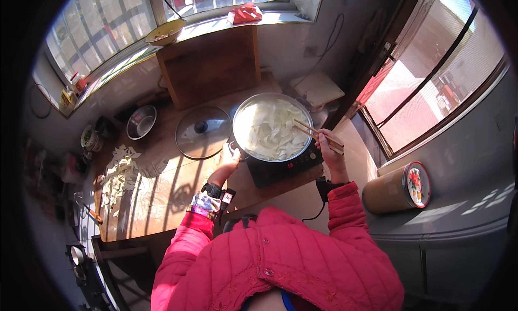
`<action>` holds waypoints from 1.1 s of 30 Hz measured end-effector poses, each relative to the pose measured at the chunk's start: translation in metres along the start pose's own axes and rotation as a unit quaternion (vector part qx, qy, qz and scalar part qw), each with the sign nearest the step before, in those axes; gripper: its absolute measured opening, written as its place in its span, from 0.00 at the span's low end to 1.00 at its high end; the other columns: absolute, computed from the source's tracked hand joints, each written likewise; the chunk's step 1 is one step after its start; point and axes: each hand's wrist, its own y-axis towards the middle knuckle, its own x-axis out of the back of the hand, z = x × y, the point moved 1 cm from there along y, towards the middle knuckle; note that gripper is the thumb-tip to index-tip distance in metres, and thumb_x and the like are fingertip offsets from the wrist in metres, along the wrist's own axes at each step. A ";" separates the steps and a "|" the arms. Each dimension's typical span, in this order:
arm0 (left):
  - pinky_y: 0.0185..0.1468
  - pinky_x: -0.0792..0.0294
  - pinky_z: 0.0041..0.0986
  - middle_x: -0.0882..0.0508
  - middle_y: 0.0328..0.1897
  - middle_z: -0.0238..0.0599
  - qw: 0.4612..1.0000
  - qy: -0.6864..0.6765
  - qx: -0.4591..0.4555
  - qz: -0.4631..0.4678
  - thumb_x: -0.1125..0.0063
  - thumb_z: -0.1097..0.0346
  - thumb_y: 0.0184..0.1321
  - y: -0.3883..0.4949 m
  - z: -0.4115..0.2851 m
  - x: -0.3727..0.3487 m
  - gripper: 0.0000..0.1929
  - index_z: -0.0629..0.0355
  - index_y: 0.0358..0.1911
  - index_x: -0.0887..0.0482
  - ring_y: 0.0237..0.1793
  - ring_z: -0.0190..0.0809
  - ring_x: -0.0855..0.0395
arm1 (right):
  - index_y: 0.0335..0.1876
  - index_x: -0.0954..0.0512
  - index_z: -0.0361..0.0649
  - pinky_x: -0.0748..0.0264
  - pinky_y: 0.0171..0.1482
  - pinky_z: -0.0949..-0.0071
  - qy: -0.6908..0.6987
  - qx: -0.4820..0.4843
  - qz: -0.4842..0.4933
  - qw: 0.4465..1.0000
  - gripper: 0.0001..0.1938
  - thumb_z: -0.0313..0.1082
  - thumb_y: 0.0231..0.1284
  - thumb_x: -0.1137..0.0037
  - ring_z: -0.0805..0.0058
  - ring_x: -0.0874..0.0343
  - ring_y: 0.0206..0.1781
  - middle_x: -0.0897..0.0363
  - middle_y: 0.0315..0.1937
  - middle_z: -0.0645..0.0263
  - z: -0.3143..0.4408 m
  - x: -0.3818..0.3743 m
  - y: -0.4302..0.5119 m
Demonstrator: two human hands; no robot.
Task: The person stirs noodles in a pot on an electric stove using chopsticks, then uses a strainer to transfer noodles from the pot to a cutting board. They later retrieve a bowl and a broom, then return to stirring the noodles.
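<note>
A wide metal pot (238, 139) stands on a black induction cooktop (263, 173) with a lit red display. Broad, flat noodles (275, 129) lie in pale liquid inside it. My right hand (330, 147) grips wooden chopsticks (306, 127) at the pot's right rim, their tips over the noodles. On the left side, my left hand (229, 160) is closed around the pot's side handle (232, 147). A glass lid with a black knob (200, 127) rests on the wooden board just left of the pot.
Uncooked cut noodles (120, 175) are heaped on the floured wooden board (162, 206). Behind them sits a steel bowl (141, 122). An upright wooden panel (210, 66) leans below the window sill. To my right are a lidded canister (388, 189) and a screened door (429, 76).
</note>
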 end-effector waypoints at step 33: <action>0.32 0.33 0.27 0.22 0.31 0.36 0.981 -0.079 0.130 0.124 0.55 0.55 0.58 -0.131 0.116 0.083 0.15 0.54 0.45 0.29 0.30 0.34 0.26 | 0.33 0.29 0.39 0.30 0.40 0.72 -0.203 0.194 0.343 0.896 0.10 0.22 0.40 0.48 0.60 0.29 0.39 0.31 0.39 0.53 0.017 -0.184 -0.106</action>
